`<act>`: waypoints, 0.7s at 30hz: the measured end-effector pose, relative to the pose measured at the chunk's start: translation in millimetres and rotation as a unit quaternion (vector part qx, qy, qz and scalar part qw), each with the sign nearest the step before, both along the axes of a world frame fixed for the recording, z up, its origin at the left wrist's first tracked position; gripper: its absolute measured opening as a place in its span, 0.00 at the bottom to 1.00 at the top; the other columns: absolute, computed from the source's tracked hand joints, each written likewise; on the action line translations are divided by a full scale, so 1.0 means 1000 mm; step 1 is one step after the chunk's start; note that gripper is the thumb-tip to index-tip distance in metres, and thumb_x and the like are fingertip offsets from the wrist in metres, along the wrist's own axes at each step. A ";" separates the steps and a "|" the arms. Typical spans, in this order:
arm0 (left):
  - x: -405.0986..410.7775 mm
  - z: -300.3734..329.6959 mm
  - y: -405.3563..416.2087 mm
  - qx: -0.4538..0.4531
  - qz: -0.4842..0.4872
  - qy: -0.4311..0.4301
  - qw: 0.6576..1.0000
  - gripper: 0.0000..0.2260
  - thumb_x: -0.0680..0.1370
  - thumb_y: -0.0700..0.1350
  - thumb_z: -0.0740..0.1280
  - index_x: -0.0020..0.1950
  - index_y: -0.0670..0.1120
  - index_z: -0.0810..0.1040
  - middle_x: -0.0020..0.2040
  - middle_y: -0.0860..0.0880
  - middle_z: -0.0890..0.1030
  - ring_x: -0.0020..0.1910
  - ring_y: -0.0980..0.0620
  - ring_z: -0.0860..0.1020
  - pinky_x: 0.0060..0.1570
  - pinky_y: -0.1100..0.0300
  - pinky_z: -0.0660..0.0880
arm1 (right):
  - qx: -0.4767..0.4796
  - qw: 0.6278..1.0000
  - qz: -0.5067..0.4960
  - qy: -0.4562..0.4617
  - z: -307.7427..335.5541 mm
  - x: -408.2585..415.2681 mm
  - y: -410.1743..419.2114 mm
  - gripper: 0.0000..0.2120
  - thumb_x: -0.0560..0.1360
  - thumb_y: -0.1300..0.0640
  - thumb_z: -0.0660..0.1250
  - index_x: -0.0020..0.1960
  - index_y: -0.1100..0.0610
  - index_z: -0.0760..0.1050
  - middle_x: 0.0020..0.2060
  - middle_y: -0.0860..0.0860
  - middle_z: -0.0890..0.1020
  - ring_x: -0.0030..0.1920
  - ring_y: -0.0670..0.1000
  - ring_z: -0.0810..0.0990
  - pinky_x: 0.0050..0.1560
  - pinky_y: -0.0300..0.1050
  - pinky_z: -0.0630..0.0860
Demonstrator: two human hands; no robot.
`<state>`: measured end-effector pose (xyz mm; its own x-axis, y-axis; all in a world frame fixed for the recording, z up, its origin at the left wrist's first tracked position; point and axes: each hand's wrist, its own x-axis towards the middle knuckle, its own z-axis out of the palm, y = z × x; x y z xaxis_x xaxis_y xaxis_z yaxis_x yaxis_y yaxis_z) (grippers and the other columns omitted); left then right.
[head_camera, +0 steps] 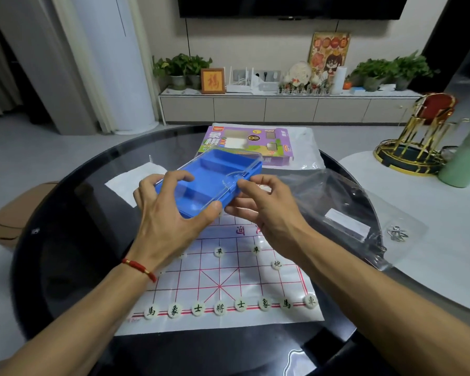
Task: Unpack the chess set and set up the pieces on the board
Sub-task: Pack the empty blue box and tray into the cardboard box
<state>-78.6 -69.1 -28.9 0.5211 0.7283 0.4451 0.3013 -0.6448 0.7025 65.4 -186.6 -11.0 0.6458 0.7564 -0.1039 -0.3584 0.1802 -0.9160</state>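
Holding the blue tray (212, 180) with its clear lid (228, 183) level above the far half of the board (223, 280), both hands on the near end. Judging the step as closing or opening the emptied case; compartments looking empty, though the far end is hard to read. Keeping the tray flat and supported from beneath, easing the lid along its edges rather than twisting, and moving it clear of the pieces already placed so nothing is getting knocked.

Left hand (171, 213) gripping the tray's near corner, fingers (174, 177) curled over the top rim, thumb pressing the front edge. Right hand (263, 210) pinching the lid's near right corner, fingers (253, 183) narrowly bent around it.

Sitting along the nearest line of the board on the worktop (65, 240): a row of white pieces (219, 308), with three more just beyond. Lying beyond the tray: the purple box (255, 142).
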 end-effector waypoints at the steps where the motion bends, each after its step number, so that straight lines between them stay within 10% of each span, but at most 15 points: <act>1: 0.000 0.000 0.002 -0.003 0.004 -0.006 1.000 0.28 0.63 0.70 0.65 0.60 0.61 0.73 0.63 0.47 0.65 0.69 0.49 0.62 0.67 0.51 0.69 | 0.000 1.000 0.005 -0.001 0.000 -0.001 0.002 0.19 0.78 0.62 0.70 0.65 0.62 0.66 0.47 0.63 0.86 0.47 0.63 0.87 0.51 0.58 0.83; 14: -0.010 0.005 0.007 -0.036 0.021 -0.044 0.998 0.29 0.64 0.68 0.64 0.62 0.60 0.80 0.65 0.46 0.67 0.70 0.50 0.64 0.58 0.75 0.61 | -0.013 0.995 0.069 0.071 -0.005 -0.005 0.025 0.32 0.73 0.70 0.67 0.72 0.59 0.59 0.52 0.62 0.86 0.49 0.65 0.86 0.61 0.61 0.80; 21: -0.012 0.001 0.003 -0.009 0.041 -0.031 0.999 0.32 0.64 0.70 0.64 0.64 0.58 0.80 0.69 0.46 0.65 0.73 0.50 0.61 0.63 0.67 0.62 | -0.029 0.995 0.077 0.052 -0.010 -0.006 0.031 0.37 0.71 0.60 0.75 0.74 0.61 0.60 0.54 0.62 0.85 0.51 0.64 0.86 0.61 0.58 0.79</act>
<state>-90.2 -66.2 -28.0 0.4311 0.7755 0.4613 0.3091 -0.6072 0.7319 59.5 -155.6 -20.9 0.5056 0.8367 -0.2104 -0.4718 0.0640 -0.8794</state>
